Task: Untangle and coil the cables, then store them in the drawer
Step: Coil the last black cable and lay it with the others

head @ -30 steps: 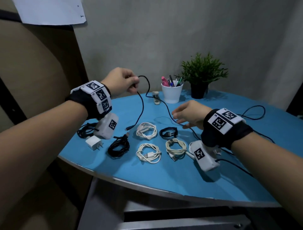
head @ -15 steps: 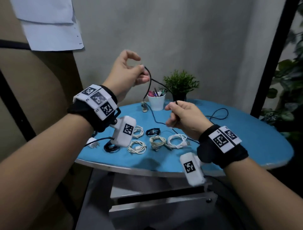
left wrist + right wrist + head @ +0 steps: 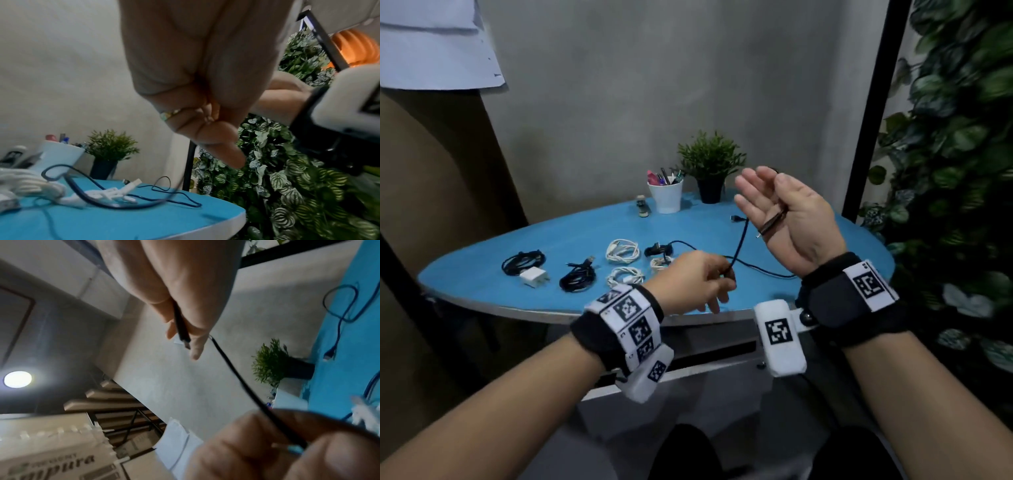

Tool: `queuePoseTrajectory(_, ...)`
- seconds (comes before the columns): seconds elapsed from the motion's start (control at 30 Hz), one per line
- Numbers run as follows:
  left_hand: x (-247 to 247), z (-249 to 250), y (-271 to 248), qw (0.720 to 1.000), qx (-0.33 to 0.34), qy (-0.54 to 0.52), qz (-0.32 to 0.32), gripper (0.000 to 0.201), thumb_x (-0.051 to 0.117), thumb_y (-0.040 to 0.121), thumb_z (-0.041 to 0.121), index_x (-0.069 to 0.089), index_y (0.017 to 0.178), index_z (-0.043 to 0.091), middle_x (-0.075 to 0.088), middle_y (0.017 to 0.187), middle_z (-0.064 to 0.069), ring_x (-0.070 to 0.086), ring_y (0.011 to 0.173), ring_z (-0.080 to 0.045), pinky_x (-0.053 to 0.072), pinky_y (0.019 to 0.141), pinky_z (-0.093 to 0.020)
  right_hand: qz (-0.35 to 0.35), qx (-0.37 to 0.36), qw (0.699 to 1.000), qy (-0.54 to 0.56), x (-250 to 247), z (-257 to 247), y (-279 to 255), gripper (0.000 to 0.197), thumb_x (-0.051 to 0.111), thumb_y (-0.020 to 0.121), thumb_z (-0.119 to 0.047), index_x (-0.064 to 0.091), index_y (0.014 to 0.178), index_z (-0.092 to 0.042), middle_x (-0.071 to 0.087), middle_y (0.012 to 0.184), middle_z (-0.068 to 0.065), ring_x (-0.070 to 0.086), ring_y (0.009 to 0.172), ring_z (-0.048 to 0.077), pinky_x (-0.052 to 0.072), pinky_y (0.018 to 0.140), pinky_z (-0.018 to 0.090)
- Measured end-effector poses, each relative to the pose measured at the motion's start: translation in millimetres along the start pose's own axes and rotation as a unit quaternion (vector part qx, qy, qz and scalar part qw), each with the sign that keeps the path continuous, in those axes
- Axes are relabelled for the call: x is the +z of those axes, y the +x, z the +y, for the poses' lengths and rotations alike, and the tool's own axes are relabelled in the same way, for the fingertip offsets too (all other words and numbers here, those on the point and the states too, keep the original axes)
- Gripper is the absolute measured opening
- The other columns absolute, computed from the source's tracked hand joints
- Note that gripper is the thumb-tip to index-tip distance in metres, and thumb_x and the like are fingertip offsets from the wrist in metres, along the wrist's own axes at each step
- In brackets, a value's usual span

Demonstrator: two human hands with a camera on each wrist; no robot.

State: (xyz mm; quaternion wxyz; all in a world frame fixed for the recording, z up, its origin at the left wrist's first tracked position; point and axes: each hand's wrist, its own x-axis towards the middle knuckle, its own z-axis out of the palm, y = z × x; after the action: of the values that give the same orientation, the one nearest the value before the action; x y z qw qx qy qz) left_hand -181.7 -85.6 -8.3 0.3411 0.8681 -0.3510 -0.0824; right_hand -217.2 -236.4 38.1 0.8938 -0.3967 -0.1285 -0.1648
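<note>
A long black cable (image 3: 741, 240) trails over the blue table (image 3: 482, 284). My right hand (image 3: 760, 202) is raised palm up above the table's right side, fingers nearly straight; its thumb pins the cable's plug end (image 3: 772, 224) against the palm, and the cable (image 3: 236, 374) runs from the fingertips down to my left hand. My left hand (image 3: 726, 274), low at the table's front edge, pinches that cable between thumb and forefinger (image 3: 287, 451). Several coiled cables lie in rows: white (image 3: 621, 250), white (image 3: 625, 275), small black (image 3: 657, 250), black (image 3: 578, 277), black (image 3: 524, 262). The drawer front (image 3: 688, 370) shows below the table.
A white charger plug (image 3: 534, 277) lies by the black coils. At the table's back stand a white cup of pens (image 3: 666, 195), a small potted plant (image 3: 710, 171) and a small bottle (image 3: 642, 205). A black post (image 3: 866, 120) and a leafy wall (image 3: 945, 171) stand at the right.
My left hand has dropped from high on the left to the table's front edge, still pinching the cable. My right hand has risen and turned palm up with fingers spread out. The view has pulled back.
</note>
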Motion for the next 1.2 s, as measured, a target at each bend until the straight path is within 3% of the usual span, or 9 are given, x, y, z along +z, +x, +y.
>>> queuePoseTrajectory(0.1,13,3,-4,0.999,0.008,0.028,-0.020,0.011,0.052,0.094,0.018,0.056,0.084,0.015,0.070,0.075,-0.004,0.068,0.061,-0.015,0.052,0.053,-0.021,0.051,-0.062,0.984,-0.161,-12,1,-1,0.024,0.036,0.100,-0.008,0.059,0.099,-0.010,0.063,0.101,0.002,0.060,0.096,0.008,0.049,0.089,0.027)
queuePoseTrajectory(0.2,9,2,-5,0.999,-0.010,0.038,0.010,0.014,0.049,0.095,0.019,0.053,0.082,0.019,0.070,0.078,-0.006,0.070,0.065,-0.018,0.058,0.061,-0.032,0.083,-0.104,0.888,-0.439,-25,4,-6,0.022,0.041,0.099,-0.010,0.061,0.103,-0.018,0.066,0.096,0.008,0.059,0.077,0.022,0.049,0.077,0.030)
queuePoseTrajectory(0.3,-4,1,0,0.979,0.004,0.159,0.124,0.009,0.047,0.095,0.023,0.055,0.093,0.019,0.068,0.081,-0.003,0.065,0.072,-0.021,0.053,0.067,-0.036,0.024,-0.014,0.788,-0.615,-32,8,-10,0.022,0.041,0.099,-0.016,0.062,0.105,-0.016,0.065,0.089,0.008,0.056,0.061,0.015,0.046,0.062,0.030)
queuePoseTrajectory(0.37,-15,1,5,0.950,0.032,0.239,0.197,0.011,0.047,0.093,0.023,0.056,0.096,0.018,0.065,0.086,-0.002,0.058,0.081,-0.026,0.046,0.070,-0.036,-0.023,0.054,0.760,-0.648,-32,12,-14,0.024,0.039,0.100,-0.016,0.062,0.106,-0.012,0.065,0.094,0.005,0.058,0.069,0.010,0.045,0.060,0.019)
queuePoseTrajectory(0.43,-24,0,10,0.934,0.051,0.262,0.238,0.011,0.047,0.093,0.021,0.056,0.097,0.015,0.057,0.090,-0.005,0.054,0.083,-0.029,0.043,0.070,-0.038,-0.048,0.106,0.792,-0.599,-31,17,-19,0.025,0.037,0.101,-0.015,0.059,0.106,-0.006,0.064,0.087,0.005,0.060,0.069,0.009,0.039,0.048,0.010)
queuePoseTrajectory(0.63,-38,0,32,0.918,0.128,0.205,0.314,0.008,0.051,0.091,0.008,0.058,0.093,0.006,0.046,0.093,-0.010,0.052,0.071,-0.033,0.048,0.066,-0.046,-0.100,0.108,0.852,-0.502,-35,25,-29,0.038,0.041,0.099,-0.033,0.063,0.077,-0.011,0.034,0.049,-0.006,0.036,0.046,0.012,0.041,0.055,0.026)
queuePoseTrajectory(0.77,-28,-4,53,0.940,0.129,0.117,0.293,0.011,0.052,0.091,0.009,0.064,0.094,0.007,0.043,0.090,-0.003,0.058,0.074,-0.029,0.054,0.067,-0.043,-0.058,0.064,0.939,-0.333,-30,12,-29,0.038,0.037,0.100,-0.026,0.052,0.069,-0.010,0.031,0.041,-0.004,0.026,0.037,0.012,0.033,0.050,0.028)
queuePoseTrajectory(1.0,27,-3,55,0.974,0.112,0.137,0.140,0.019,0.053,0.093,0.022,0.066,0.088,0.008,0.047,0.079,-0.004,0.051,0.069,-0.021,0.050,0.071,-0.036,-0.004,0.006,0.987,-0.162,-32,-14,-17,0.035,0.031,0.101,-0.026,0.054,0.080,-0.010,0.071,0.075,0.007,0.056,0.048,0.013,0.042,0.050,0.021)
queuePoseTrajectory(1.2,61,-14,42,0.982,0.115,0.145,0.047,0.018,0.056,0.091,0.025,0.069,0.094,0.013,0.045,0.088,0.000,0.054,0.086,-0.023,0.045,0.079,-0.034,0.028,-0.057,0.988,-0.142,-43,-19,1,0.030,0.036,0.100,-0.020,0.060,0.086,-0.008,0.069,0.104,0.010,0.065,0.104,0.026,0.051,0.093,0.035)
